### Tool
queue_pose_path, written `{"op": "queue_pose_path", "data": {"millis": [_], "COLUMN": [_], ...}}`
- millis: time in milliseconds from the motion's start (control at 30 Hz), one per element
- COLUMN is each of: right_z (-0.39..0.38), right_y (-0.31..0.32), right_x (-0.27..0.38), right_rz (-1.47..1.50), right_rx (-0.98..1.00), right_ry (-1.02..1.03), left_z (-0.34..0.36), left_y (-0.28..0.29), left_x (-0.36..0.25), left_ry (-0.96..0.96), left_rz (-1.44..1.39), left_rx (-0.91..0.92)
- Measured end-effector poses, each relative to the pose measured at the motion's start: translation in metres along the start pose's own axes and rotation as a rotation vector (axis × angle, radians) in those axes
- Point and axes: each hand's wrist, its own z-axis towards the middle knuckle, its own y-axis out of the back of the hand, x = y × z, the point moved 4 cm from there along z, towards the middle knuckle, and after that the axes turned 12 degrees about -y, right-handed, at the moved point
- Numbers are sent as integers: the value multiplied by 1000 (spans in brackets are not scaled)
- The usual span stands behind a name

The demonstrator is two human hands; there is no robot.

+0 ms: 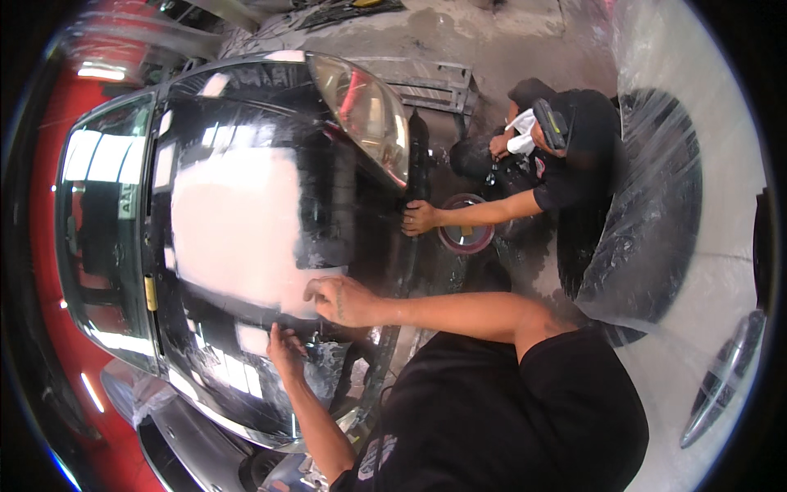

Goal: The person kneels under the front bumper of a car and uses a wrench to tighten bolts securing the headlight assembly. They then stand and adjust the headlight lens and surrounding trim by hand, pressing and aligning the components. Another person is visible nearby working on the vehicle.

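A black car hood (328, 176) fills the middle, with a large pale pink patch (234, 217) of matte coating on it. My right hand (340, 301) rests at the patch's near right corner, palm down with fingers bent. Anything under its fingers is hidden. To its left and nearer me, my left hand (285, 353) is at the glossy black surface beside a small pale spot (252, 339). Its fingers are partly spread, and nothing shows in them.
Across the hood's front, a crouching co-worker (574, 139) sets one hand (420, 217) on the car's edge, beside a round bucket (466, 238). A yellow block-like piece (150, 293) lies by the windshield (102, 238). A metal stand (447, 86) is behind the headlight (361, 115).
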Motion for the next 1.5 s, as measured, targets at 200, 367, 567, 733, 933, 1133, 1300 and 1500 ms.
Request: {"op": "queue_pose_path", "data": {"millis": [200, 367, 567, 733, 933, 1133, 1300, 1500], "right_z": [3, 7, -9, -33, -67, -91, -108, -126], "right_y": [19, 27, 23, 20, 38, 66, 68, 42], "right_x": [-78, -119, -179, -233, -277, -293, -307, -309], "right_rz": [-127, -139, -209, -286, -371, -467, -567, -723], "right_rx": [83, 72, 159, 240, 291, 226, 188, 239], "right_ry": [-196, -277, -388, -483, -546, -702, -695, -638], "left_z": [6, 6, 10, 11, 11, 11, 3, -6], "left_y": [3, 4, 10, 9, 10, 7, 1, -3], "left_x": [6, 6, 10, 10, 11, 8, 2, -4], "left_ry": [70, 51, 98, 91, 85, 53, 61, 59], "left_rz": [56, 42, 57, 10, 6, 20, 1, -55], "left_rx": [-79, -23, -46, -31, -51, -43, -53, 20]}}
